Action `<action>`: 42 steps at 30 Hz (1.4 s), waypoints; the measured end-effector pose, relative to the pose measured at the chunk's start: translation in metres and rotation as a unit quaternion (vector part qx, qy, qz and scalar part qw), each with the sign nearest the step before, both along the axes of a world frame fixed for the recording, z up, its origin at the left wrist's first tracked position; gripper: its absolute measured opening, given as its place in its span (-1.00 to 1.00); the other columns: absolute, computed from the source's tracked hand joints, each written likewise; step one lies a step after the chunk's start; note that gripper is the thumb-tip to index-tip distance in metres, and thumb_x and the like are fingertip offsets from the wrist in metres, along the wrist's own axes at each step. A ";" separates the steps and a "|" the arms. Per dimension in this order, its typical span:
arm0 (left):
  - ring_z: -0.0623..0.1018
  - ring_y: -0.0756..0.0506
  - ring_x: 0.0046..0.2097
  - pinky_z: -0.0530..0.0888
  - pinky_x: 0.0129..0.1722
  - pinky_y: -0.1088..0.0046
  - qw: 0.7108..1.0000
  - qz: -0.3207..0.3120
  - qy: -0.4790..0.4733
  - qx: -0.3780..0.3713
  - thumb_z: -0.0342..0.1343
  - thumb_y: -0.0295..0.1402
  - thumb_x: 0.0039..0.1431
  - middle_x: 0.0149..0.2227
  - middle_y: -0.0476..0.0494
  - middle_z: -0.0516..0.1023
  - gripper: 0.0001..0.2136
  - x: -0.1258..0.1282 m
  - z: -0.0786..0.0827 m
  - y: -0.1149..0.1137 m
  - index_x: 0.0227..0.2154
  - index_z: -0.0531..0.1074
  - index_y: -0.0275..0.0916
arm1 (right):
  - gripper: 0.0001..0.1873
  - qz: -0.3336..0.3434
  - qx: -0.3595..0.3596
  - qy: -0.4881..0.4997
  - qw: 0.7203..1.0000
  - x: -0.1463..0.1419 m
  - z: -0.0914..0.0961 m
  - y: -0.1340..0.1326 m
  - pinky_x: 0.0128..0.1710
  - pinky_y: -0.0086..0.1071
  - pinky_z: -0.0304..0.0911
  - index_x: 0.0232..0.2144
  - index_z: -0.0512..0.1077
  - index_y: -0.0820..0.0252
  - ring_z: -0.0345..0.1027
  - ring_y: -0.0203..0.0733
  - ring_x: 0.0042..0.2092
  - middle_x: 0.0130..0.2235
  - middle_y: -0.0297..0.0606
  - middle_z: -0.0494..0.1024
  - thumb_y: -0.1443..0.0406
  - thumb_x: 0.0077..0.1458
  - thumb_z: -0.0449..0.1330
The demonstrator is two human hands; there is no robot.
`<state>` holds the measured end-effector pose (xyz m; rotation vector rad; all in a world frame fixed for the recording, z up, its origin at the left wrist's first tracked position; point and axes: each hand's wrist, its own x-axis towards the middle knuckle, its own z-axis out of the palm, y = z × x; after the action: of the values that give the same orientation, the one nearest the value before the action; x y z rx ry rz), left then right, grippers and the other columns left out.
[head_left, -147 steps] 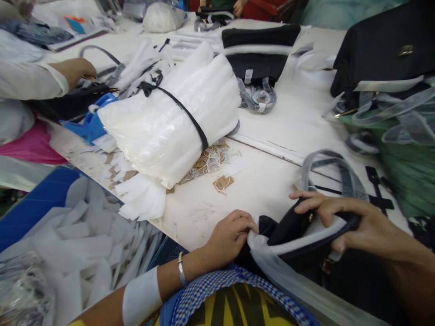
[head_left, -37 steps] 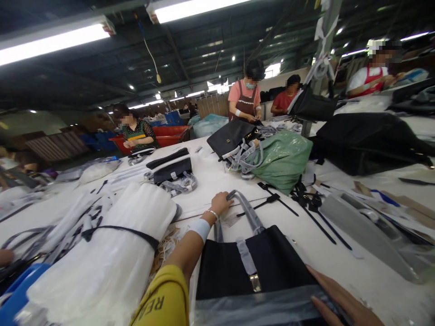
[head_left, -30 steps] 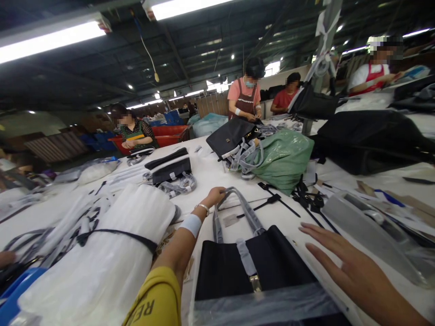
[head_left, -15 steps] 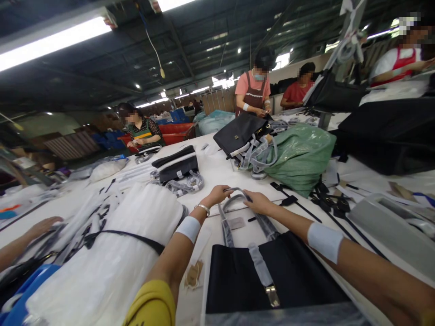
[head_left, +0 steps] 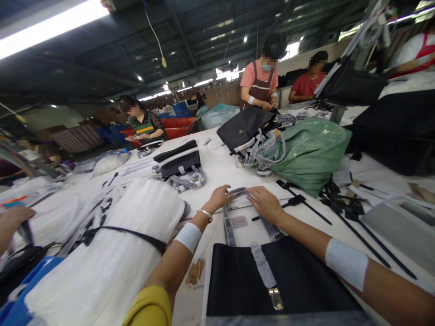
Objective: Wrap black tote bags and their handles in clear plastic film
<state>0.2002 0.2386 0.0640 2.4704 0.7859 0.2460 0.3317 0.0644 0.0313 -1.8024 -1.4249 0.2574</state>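
Note:
A black handbag (head_left: 244, 280) lies on the white table in front of me, with a wrapped strap and a metal clasp (head_left: 275, 299) down its middle. Its handles (head_left: 229, 226), covered in clear plastic film, stretch away from me over the tabletop. My left hand (head_left: 219, 198) is closed on the left side of the handle's top curve. On the right side of the same curve, my right hand (head_left: 267, 203) grips the handle, fingers bent over it. A brown tag (head_left: 195, 273) lies left of the bag.
A roll of white foam sheet (head_left: 112, 244), tied with a black band, lies to my left. Black straps (head_left: 306, 206) and a green sack (head_left: 309, 149) are on the right. Another black bag (head_left: 246, 127) lies ahead. A co-worker's hand (head_left: 15, 222) shows at far left; other people work beyond.
My right hand has shifted along the handle toward its top, its fingers now laid further over it. The co-worker's hand at far left has moved left. The view has turned slightly.

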 end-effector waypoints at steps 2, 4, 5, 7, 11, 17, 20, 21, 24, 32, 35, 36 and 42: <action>0.52 -0.08 -0.33 0.43 -0.28 0.43 0.998 0.001 -0.033 -0.049 0.12 -0.25 0.21 -0.36 -0.16 0.57 -0.74 -0.002 0.007 -0.003 -0.18 0.53 -0.35 | -0.67 0.062 -0.009 0.054 0.997 -0.017 0.010 0.006 0.20 -0.09 0.15 -0.01 0.49 0.11 0.32 0.00 0.11 0.03 -0.16 0.54 0.20 0.22 0.14; 0.46 -0.01 -0.43 0.39 -0.40 0.50 0.992 0.001 -0.077 -0.096 0.00 -0.22 0.29 -0.43 -0.13 0.53 -0.69 -0.001 0.015 -0.008 -0.24 0.52 -0.39 | -0.67 0.108 -0.027 0.121 0.986 -0.038 0.019 0.014 0.04 -0.19 0.31 -0.08 0.53 0.12 0.44 -0.08 -0.03 -0.07 -0.22 0.59 0.12 0.24 0.10; 0.43 0.02 -0.45 0.37 -0.43 0.53 0.988 0.001 -0.101 -0.116 -0.04 -0.23 0.31 -0.41 -0.14 0.53 -0.67 0.000 0.020 -0.010 -0.21 0.51 -0.40 | -0.61 0.122 -0.037 0.156 0.980 -0.051 0.022 0.018 -0.04 -0.23 0.36 -0.08 0.53 0.16 0.47 -0.10 -0.08 -0.09 -0.20 0.61 0.08 0.28 0.04; 0.40 0.07 -0.46 0.34 -0.46 0.57 0.978 -0.001 -0.141 -0.153 -0.05 -0.27 0.32 -0.34 -0.17 0.54 -0.69 0.003 0.031 -0.015 -0.14 0.49 -0.41 | -0.48 0.138 -0.055 0.220 0.964 -0.075 0.024 0.020 -0.15 -0.28 0.40 -0.08 0.52 0.26 0.50 -0.12 -0.13 -0.11 -0.12 0.62 0.04 0.33 -0.09; 0.34 0.12 -0.51 0.29 -0.51 0.62 0.961 -0.005 -0.181 -0.208 0.00 -0.34 0.30 -0.35 -0.15 0.53 -0.74 0.006 0.048 -0.021 -0.11 0.48 -0.40 | -0.57 0.169 -0.104 0.306 0.931 -0.112 0.012 -0.001 -0.17 -0.30 0.40 -0.15 0.55 0.34 0.52 -0.11 -0.18 -0.20 -0.06 0.65 0.08 0.21 0.12; 0.30 0.13 -0.54 0.27 -0.54 0.63 0.950 0.022 -0.202 -0.237 -0.02 -0.42 0.30 -0.38 -0.13 0.52 -0.78 0.000 0.050 -0.020 -0.13 0.48 -0.41 | -0.60 0.152 -0.134 0.352 0.914 -0.112 0.000 -0.042 -0.04 -0.23 0.34 -0.13 0.56 0.13 0.48 -0.05 -0.09 -0.19 -0.25 0.64 0.14 -0.05 0.35; 0.31 0.13 -0.53 0.28 -0.53 0.63 0.951 0.025 -0.202 -0.233 -0.01 -0.42 0.29 -0.38 -0.13 0.53 -0.79 -0.001 0.052 -0.020 -0.15 0.49 -0.40 | -0.53 0.105 -0.095 0.326 0.935 -0.103 0.011 -0.036 -0.05 -0.27 0.34 0.01 0.48 0.15 0.44 -0.08 -0.01 -0.05 -0.19 0.59 0.04 0.14 0.17; 0.32 0.13 -0.53 0.29 -0.53 0.63 0.952 0.023 -0.200 -0.230 0.00 -0.41 0.29 -0.37 -0.13 0.53 -0.79 0.000 0.053 -0.020 -0.15 0.49 -0.39 | -0.51 0.089 -0.090 0.298 0.946 -0.101 0.015 -0.031 -0.08 -0.29 0.34 0.01 0.47 0.18 0.44 -0.10 -0.03 -0.06 -0.17 0.58 0.01 0.23 0.04; 0.34 0.13 -0.52 0.31 -0.52 0.64 0.958 0.016 -0.189 -0.214 -0.01 -0.39 0.30 -0.32 -0.16 0.55 -0.77 0.003 0.056 -0.021 -0.11 0.48 -0.38 | -0.48 0.084 -0.119 0.197 0.969 -0.104 0.018 -0.022 -0.26 -0.33 0.31 -0.25 0.56 0.26 0.45 -0.13 -0.25 -0.36 -0.22 0.58 0.05 0.29 -0.08; 0.41 0.06 -0.50 0.34 -0.49 0.57 0.990 0.014 -0.103 -0.092 -0.01 -0.40 0.25 -0.34 -0.13 0.59 -0.78 0.000 0.034 -0.007 -0.19 0.51 -0.32 | -0.81 0.105 -0.170 -0.048 0.979 -0.108 0.013 -0.054 -0.24 -0.28 0.24 -0.39 0.57 0.10 0.47 0.01 -0.23 -0.37 -0.20 0.61 0.15 0.12 0.23; 0.49 -0.01 -0.44 0.40 -0.39 0.50 0.998 0.000 -0.050 -0.049 0.04 -0.30 0.25 -0.40 -0.11 0.59 -0.78 -0.001 0.018 -0.002 -0.31 0.53 -0.30 | -0.72 0.037 -0.082 -0.155 0.984 -0.079 0.021 -0.052 -0.05 -0.21 0.26 -0.09 0.53 0.12 0.42 0.03 -0.03 -0.12 -0.13 0.60 0.21 0.26 0.08; 0.52 -0.04 -0.40 0.42 -0.34 0.47 0.999 -0.004 -0.034 -0.036 0.04 -0.27 0.25 -0.41 -0.12 0.59 -0.77 0.000 0.013 -0.002 -0.33 0.54 -0.29 | -0.70 0.004 -0.049 -0.178 0.983 -0.067 0.023 -0.050 0.02 -0.18 0.23 -0.04 0.50 0.15 0.38 0.03 0.02 -0.06 -0.11 0.58 0.25 0.27 0.06; 0.51 -0.16 -0.02 0.41 0.03 0.18 0.999 -0.001 0.031 0.024 0.07 -0.24 0.30 -0.08 -0.23 0.55 -0.77 0.007 -0.013 -0.006 -0.16 0.50 -0.29 | -0.39 -0.092 -0.102 -0.152 0.979 -0.001 0.009 -0.033 0.18 -0.10 0.15 0.23 0.24 0.38 0.25 0.15 0.18 0.17 0.11 0.40 0.23 0.19 0.17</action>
<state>0.2077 0.2322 0.0510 2.5350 0.8112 0.1908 0.3311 0.0315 0.0399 -2.2035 -1.4660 0.0320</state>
